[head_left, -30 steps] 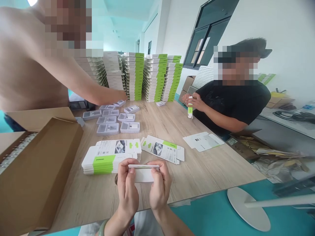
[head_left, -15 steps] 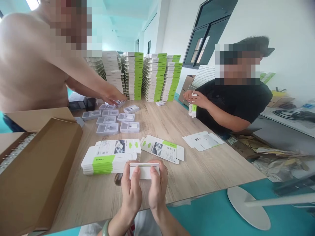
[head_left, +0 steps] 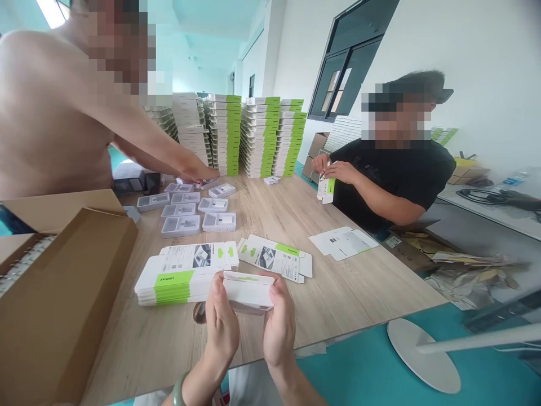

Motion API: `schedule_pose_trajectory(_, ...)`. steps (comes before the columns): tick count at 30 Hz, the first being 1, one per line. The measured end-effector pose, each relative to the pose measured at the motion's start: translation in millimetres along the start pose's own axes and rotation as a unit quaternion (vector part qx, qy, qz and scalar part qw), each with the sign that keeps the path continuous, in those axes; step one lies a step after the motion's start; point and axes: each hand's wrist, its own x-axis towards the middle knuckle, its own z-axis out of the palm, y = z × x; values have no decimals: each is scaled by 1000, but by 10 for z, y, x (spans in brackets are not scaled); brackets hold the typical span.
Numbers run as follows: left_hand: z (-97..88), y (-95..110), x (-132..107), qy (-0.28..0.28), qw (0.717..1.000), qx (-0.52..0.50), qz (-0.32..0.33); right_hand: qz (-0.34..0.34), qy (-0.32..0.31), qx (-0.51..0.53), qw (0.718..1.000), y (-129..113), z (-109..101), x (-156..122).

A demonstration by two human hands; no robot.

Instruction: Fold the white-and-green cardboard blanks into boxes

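Wooden counter (head_left: 338, 293) | left hand (head_left: 222, 324), right hand (head_left: 279, 327): grips closed on white carton (head_left: 247, 290) ends | green-banded carton stack (head_left: 169, 285) just left

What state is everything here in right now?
White carton: folded, held up.
Left hand: gripping one end.
Right hand: gripping the other end.
Carton blank: lying flat, unfolded.
Grey trays: uncovered, on the table.
Brown cardboard box: flaps open.

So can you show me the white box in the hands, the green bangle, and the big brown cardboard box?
White box (head_left: 247, 290), head view, on its top face.
Green bangle (head_left: 178, 390), head view, on its band.
Brown cardboard box (head_left: 63, 304), head view, on its long side wall.
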Motion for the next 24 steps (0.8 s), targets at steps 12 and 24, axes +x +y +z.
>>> schedule_pose_trajectory(12,-220,-194,172,-224,968,-23,-108,109,-32,46,992,-125,-127,205)
schedule_pose_trajectory(24,-218,-416,5,-85,981,-44,-168,84,-71,-153,982,279,-440,297)
